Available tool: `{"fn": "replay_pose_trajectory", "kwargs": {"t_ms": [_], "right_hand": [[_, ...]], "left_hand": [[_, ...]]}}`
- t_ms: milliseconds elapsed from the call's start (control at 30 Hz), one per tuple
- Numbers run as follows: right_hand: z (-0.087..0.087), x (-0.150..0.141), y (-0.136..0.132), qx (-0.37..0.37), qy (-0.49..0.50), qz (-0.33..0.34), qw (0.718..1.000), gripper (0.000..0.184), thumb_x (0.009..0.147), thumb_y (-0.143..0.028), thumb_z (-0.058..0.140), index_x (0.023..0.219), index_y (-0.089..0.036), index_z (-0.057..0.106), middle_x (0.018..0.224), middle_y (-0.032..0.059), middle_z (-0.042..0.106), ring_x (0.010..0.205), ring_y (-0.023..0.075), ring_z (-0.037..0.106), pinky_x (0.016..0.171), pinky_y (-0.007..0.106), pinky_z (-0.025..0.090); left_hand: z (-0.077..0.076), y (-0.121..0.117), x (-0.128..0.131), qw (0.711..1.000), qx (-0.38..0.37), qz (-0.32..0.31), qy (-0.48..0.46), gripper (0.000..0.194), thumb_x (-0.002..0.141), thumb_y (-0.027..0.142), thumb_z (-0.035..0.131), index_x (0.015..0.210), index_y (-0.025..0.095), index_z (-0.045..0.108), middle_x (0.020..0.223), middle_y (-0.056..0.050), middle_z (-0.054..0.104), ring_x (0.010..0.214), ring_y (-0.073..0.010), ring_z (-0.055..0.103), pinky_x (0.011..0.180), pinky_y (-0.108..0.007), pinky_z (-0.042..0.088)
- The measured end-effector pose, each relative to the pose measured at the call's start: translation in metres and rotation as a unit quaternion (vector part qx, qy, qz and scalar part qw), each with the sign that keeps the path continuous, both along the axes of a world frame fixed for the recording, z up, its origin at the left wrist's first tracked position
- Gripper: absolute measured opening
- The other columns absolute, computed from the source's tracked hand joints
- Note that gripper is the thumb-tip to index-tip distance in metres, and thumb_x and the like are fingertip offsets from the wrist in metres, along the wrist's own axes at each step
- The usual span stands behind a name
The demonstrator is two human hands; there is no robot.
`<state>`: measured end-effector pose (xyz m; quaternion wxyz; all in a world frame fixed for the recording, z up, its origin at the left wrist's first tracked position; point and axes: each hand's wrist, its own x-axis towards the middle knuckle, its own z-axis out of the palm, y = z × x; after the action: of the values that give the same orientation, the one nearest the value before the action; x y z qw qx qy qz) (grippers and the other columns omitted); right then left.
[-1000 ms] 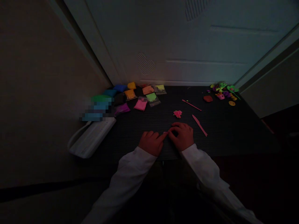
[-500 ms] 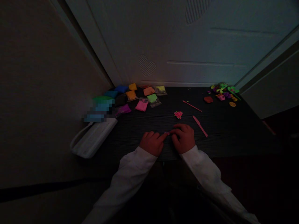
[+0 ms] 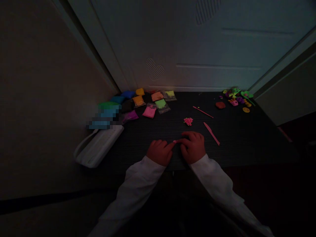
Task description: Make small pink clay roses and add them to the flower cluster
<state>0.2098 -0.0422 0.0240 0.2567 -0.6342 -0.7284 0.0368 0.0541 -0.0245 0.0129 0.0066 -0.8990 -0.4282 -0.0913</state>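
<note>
A tiny piece of pink clay is pinched between the tips of my two index fingers, low over the dark table. My left hand has its index finger stretched to the clay, the other fingers curled in. From the other side my right hand brings its index fingertip to the same piece, with its other fingers bent. Just beyond my hands sits a small pink clay flower cluster. To the right lie a pink plastic knife and a thin pink modelling stick.
Several bags of coloured clay, among them a pink bag and a green bag, lie at the back left. A white power strip rests on the left edge. A reddish lump and finished clay flowers are at the back right.
My right index fingertip has shifted slightly left, and more of the pink clay shows between the fingertips. The tools and flower cluster have stayed in place.
</note>
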Motion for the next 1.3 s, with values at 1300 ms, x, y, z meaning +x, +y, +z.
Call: {"fn": "replay_pose_trajectory", "kwargs": {"t_ms": [1300], "right_hand": [[-0.012,0.053,0.006,0.107,0.254,-0.102,0.956,0.015,0.067,-0.015,0.043,0.065,-0.02,0.057,0.082,0.0026,0.054,0.083,0.0153,0.05,0.078,0.034,0.039]], "left_hand": [[0.008,0.001,0.01,1.0,-0.01,0.004,0.005,0.036,0.078,0.022,0.031,0.111,0.032,0.041,0.074,-0.003,0.052,0.068,-0.0174,0.042,0.059,-0.033,0.026]]}}
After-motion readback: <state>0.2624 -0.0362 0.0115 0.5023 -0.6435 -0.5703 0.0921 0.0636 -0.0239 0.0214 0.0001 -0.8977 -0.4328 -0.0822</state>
